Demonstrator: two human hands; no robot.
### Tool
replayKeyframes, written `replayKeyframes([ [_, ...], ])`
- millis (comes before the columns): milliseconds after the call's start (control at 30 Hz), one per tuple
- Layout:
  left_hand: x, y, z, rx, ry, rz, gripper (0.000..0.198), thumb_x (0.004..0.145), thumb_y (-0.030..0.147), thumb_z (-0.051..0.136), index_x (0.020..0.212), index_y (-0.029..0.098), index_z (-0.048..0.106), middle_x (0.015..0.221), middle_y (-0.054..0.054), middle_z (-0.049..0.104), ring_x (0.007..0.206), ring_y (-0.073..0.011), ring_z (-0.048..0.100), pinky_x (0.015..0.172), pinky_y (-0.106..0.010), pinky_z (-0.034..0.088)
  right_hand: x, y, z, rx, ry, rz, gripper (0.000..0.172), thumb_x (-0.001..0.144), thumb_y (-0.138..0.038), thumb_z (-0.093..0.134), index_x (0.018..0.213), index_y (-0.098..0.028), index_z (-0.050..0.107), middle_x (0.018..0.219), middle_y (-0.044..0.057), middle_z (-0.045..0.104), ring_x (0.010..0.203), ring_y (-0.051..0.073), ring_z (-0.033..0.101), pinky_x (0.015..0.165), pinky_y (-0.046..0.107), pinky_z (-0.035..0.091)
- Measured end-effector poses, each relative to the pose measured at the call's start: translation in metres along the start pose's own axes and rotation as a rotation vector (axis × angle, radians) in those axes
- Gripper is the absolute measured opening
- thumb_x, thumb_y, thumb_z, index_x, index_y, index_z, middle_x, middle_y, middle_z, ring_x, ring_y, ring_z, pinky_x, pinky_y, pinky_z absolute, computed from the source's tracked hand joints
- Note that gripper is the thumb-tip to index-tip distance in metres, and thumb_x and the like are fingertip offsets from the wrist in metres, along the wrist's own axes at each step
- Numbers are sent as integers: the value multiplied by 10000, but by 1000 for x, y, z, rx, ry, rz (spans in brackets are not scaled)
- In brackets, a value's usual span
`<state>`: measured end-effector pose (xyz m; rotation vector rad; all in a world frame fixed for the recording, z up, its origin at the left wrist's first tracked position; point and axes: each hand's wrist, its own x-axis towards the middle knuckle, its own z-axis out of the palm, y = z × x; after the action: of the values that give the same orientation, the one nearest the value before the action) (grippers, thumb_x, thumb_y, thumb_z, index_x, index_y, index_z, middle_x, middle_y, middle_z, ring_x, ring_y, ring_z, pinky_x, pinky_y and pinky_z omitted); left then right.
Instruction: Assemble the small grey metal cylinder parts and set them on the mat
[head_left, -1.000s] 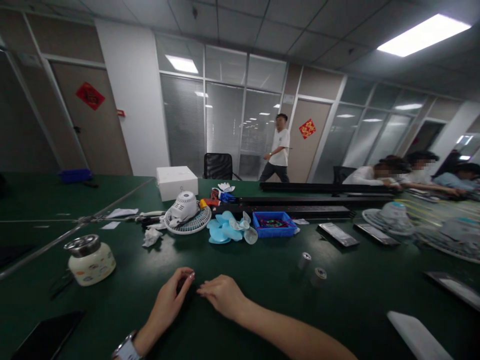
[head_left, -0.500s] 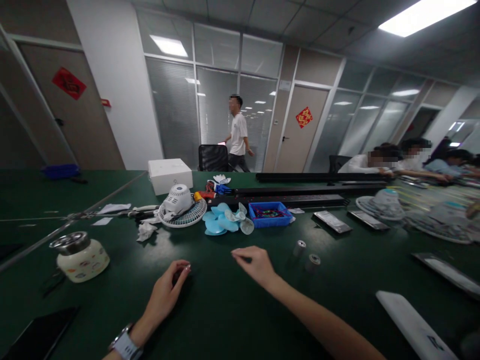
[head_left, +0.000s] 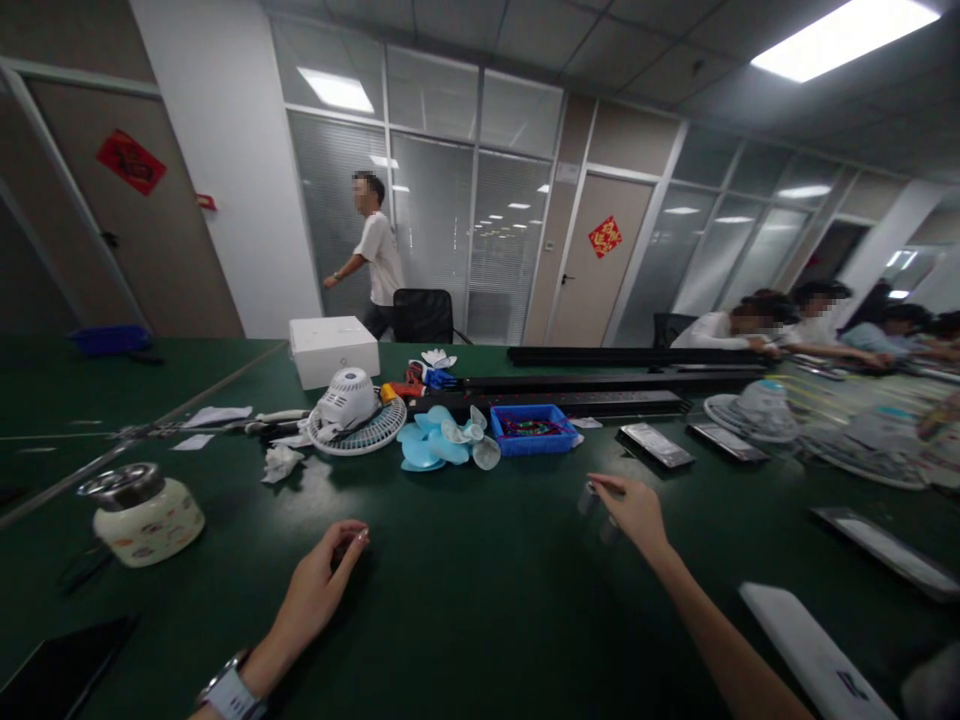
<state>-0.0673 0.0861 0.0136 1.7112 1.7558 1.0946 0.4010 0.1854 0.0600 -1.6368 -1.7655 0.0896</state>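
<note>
My left hand [head_left: 324,575] rests on the green table, its fingers loosely curled and a gap between them and the thumb. Nothing shows in it. On that wrist is a watch [head_left: 234,688] with a light strap. At centre right, my right hand [head_left: 634,515] pinches at the top of a small silver metal cylinder [head_left: 586,498], which stands upright on the table. A second metal cylinder [head_left: 608,530] stands close beside it, partly covered by the same hand. How firmly the fingertips grip is hard to make out.
Farther back are a white fan base [head_left: 351,402], light-blue fan blades [head_left: 424,440], a blue tray [head_left: 531,443] of coloured wires and long black bars [head_left: 585,384]. A patterned pot [head_left: 154,525] stands left. At right lies a white flat box [head_left: 802,640]. A person [head_left: 381,255] walks behind.
My right hand has moved right, from bare table to the metal cylinders. My left hand has stayed about where it was. The person in the background has walked left.
</note>
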Motion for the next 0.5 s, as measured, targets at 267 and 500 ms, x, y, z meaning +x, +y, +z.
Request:
replayKeyframes([
  [267,-1,0,-1,-4,6,18,387,869,521,453,1073,208,556,995,-67,702,942,-234,670,832,-367,523,0,-1,3,-46,-49,20,307,850,-374,486,1000,-261,729,966,35,736,907,248,692,764,335,529],
  [500,-1,5,-1,-19,45,20,395,840,536,479,1034,210,589,965,-56,717,909,-231,683,798,-344,538,-29,18,-9,71,24,84,610,724,-520,637,1256,-228,578,1133,96,677,1060,306,632,894,445,518],
])
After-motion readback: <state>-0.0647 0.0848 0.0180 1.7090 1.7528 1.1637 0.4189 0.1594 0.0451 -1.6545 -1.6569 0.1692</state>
